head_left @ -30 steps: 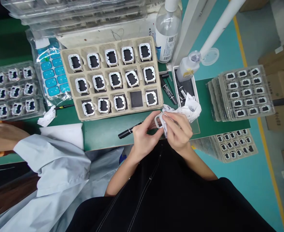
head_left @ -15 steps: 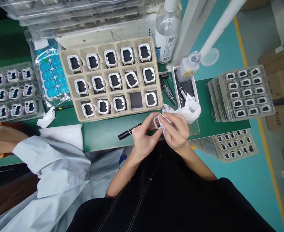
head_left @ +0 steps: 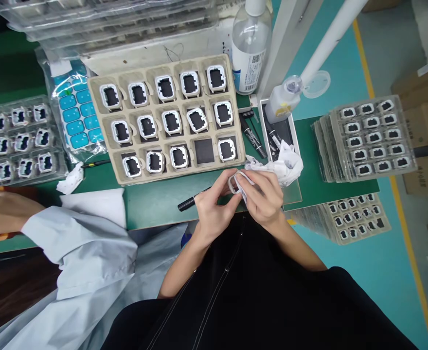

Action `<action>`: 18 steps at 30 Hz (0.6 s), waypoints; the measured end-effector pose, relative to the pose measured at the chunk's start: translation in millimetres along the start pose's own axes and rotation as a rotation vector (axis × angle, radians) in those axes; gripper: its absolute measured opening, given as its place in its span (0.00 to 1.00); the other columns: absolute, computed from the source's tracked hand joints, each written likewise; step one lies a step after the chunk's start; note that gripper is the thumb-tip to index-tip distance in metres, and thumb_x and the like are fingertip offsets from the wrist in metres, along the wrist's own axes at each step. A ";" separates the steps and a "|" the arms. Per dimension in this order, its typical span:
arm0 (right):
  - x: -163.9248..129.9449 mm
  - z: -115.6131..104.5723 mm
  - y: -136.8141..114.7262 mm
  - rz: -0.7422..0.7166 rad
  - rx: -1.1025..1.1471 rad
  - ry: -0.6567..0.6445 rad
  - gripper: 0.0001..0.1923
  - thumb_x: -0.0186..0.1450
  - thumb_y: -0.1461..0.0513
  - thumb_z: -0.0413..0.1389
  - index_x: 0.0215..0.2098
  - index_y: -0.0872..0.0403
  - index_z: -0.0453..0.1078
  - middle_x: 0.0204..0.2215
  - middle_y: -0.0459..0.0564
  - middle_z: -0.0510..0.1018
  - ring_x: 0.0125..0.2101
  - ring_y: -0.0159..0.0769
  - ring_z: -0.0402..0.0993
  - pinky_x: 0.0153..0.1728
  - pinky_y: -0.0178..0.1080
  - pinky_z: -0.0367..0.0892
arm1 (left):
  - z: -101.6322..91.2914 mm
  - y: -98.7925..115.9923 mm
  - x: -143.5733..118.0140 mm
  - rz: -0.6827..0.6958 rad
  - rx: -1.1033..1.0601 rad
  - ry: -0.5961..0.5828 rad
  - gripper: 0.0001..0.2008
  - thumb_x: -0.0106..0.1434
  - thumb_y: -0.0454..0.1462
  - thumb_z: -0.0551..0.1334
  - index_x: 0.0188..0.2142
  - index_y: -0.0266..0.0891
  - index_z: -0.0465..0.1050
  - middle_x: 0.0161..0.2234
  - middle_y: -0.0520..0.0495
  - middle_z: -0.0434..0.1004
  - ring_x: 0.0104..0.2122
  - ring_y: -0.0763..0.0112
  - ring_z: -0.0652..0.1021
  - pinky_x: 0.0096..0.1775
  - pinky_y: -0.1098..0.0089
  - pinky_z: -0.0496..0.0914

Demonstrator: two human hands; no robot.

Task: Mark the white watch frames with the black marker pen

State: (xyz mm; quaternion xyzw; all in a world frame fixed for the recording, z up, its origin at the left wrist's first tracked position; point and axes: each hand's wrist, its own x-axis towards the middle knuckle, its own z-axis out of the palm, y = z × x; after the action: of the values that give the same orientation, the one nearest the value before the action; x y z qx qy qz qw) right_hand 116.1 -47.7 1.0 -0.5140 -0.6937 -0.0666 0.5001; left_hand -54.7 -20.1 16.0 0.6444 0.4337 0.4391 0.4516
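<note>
My left hand [head_left: 214,206] pinches the small white rounded-square plastic frame [head_left: 235,181] by its edge, just above the green tabletop [head_left: 155,201], while my right hand [head_left: 263,197] is closed on the crumpled white wiping cloth [head_left: 285,165] and presses a fold into the frame's opening, so I judge I am mid-wipe; next comes, I'd guess, turning the frame to reach its other edges. A black marker pen [head_left: 194,198] lies just left, and beyond it the beige pulp tray [head_left: 170,175] shows one bare pocket (fourth in the near row). Since a second ago, my hands have shifted slightly leftward.
</note>
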 end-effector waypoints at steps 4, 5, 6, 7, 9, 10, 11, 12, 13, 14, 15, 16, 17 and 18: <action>-3.0 3.9 -0.4 0.049 -0.017 0.008 0.30 0.83 0.67 0.59 0.79 0.39 0.74 0.57 0.54 0.90 0.51 0.49 0.90 0.53 0.52 0.87 | 2.6 -3.2 -0.7 0.008 0.040 0.060 0.24 0.71 0.40 0.77 0.65 0.45 0.86 0.47 0.49 0.94 0.42 0.63 0.93 0.52 0.65 0.90; -3.9 4.9 -1.5 0.061 -0.029 0.010 0.30 0.83 0.68 0.59 0.78 0.40 0.75 0.56 0.54 0.90 0.51 0.49 0.90 0.53 0.52 0.87 | 3.6 -4.7 -1.0 0.012 0.050 0.076 0.24 0.71 0.40 0.78 0.65 0.45 0.86 0.47 0.49 0.94 0.41 0.63 0.93 0.52 0.65 0.90; -4.5 5.7 -2.7 0.073 -0.039 0.011 0.29 0.82 0.68 0.59 0.77 0.41 0.76 0.56 0.54 0.90 0.51 0.49 0.90 0.52 0.51 0.87 | 4.6 -6.1 -1.3 0.017 0.058 0.088 0.24 0.71 0.40 0.78 0.65 0.45 0.86 0.47 0.49 0.94 0.41 0.63 0.93 0.52 0.66 0.90; -4.7 6.2 -3.7 0.083 -0.044 0.007 0.29 0.82 0.68 0.58 0.76 0.41 0.77 0.56 0.54 0.90 0.51 0.49 0.90 0.52 0.51 0.87 | 5.3 -7.2 -1.5 0.020 0.062 0.095 0.24 0.70 0.40 0.78 0.65 0.45 0.86 0.47 0.49 0.94 0.41 0.63 0.93 0.51 0.66 0.90; -4.1 6.1 -4.6 0.090 -0.042 -0.015 0.28 0.82 0.68 0.57 0.75 0.41 0.78 0.56 0.54 0.89 0.51 0.49 0.88 0.52 0.52 0.87 | 5.9 -8.3 -1.2 0.014 0.058 0.105 0.25 0.70 0.40 0.78 0.65 0.45 0.86 0.47 0.50 0.94 0.40 0.64 0.93 0.51 0.66 0.90; -3.2 5.8 -4.3 0.089 -0.037 -0.031 0.28 0.82 0.68 0.57 0.75 0.40 0.78 0.56 0.54 0.89 0.52 0.49 0.87 0.52 0.53 0.87 | 5.9 -8.0 -0.6 0.003 0.047 0.107 0.25 0.70 0.40 0.78 0.65 0.45 0.85 0.46 0.50 0.94 0.40 0.65 0.92 0.50 0.66 0.90; -2.0 5.2 -3.7 0.087 -0.027 -0.044 0.28 0.82 0.68 0.58 0.75 0.39 0.78 0.56 0.53 0.89 0.52 0.49 0.86 0.52 0.53 0.87 | 5.7 -7.1 0.3 -0.010 0.030 0.108 0.25 0.70 0.40 0.78 0.65 0.44 0.85 0.45 0.50 0.94 0.39 0.65 0.92 0.50 0.67 0.90; -0.7 4.7 -2.9 0.084 -0.012 -0.053 0.28 0.82 0.67 0.58 0.74 0.38 0.79 0.55 0.53 0.88 0.52 0.49 0.84 0.52 0.54 0.86 | 5.3 -5.6 1.3 -0.026 0.008 0.105 0.25 0.70 0.40 0.78 0.65 0.43 0.85 0.44 0.50 0.93 0.39 0.66 0.92 0.49 0.67 0.90; 0.6 4.2 -1.9 0.082 0.006 -0.054 0.28 0.82 0.67 0.59 0.75 0.37 0.78 0.55 0.53 0.88 0.52 0.49 0.83 0.53 0.54 0.86 | 5.0 -3.8 2.4 -0.044 -0.018 0.102 0.25 0.69 0.41 0.79 0.64 0.42 0.85 0.44 0.50 0.93 0.39 0.66 0.92 0.49 0.67 0.90; 1.7 3.8 -1.1 0.080 0.026 -0.051 0.29 0.82 0.67 0.60 0.75 0.37 0.78 0.54 0.53 0.87 0.52 0.50 0.82 0.53 0.54 0.85 | 4.6 -1.6 3.4 -0.061 -0.050 0.100 0.25 0.69 0.41 0.79 0.63 0.41 0.85 0.43 0.50 0.93 0.39 0.66 0.92 0.49 0.68 0.90; 2.5 3.5 -0.2 0.074 0.044 -0.045 0.29 0.82 0.67 0.60 0.76 0.37 0.77 0.54 0.53 0.87 0.52 0.50 0.81 0.54 0.54 0.84 | 4.1 0.8 4.4 -0.080 -0.086 0.100 0.25 0.68 0.41 0.80 0.62 0.41 0.85 0.43 0.49 0.93 0.39 0.66 0.92 0.48 0.68 0.90; 2.9 3.2 0.5 0.060 0.058 -0.040 0.29 0.82 0.67 0.61 0.76 0.38 0.77 0.54 0.53 0.87 0.52 0.50 0.81 0.54 0.54 0.84 | 3.6 3.2 5.2 -0.100 -0.123 0.100 0.25 0.67 0.42 0.81 0.61 0.40 0.86 0.43 0.49 0.93 0.40 0.65 0.92 0.48 0.68 0.90; 2.9 2.9 1.2 0.044 0.066 -0.037 0.28 0.82 0.66 0.60 0.76 0.39 0.78 0.54 0.54 0.87 0.52 0.50 0.81 0.54 0.54 0.84 | 2.9 5.6 6.0 -0.125 -0.159 0.100 0.25 0.66 0.42 0.81 0.60 0.40 0.86 0.43 0.48 0.93 0.40 0.65 0.92 0.48 0.68 0.90; 2.6 2.6 1.7 0.029 0.070 -0.034 0.27 0.83 0.66 0.60 0.75 0.40 0.78 0.54 0.54 0.87 0.51 0.50 0.81 0.53 0.54 0.84 | 2.1 7.9 6.8 -0.152 -0.191 0.097 0.25 0.65 0.42 0.82 0.59 0.40 0.86 0.43 0.48 0.93 0.41 0.65 0.93 0.48 0.69 0.90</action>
State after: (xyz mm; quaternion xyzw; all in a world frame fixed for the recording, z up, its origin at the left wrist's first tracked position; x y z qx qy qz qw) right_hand 115.9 -43.6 1.0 -0.5072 -0.6965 -0.0261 0.5069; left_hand -49.8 -15.8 24.4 0.5416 0.4589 0.4736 0.5213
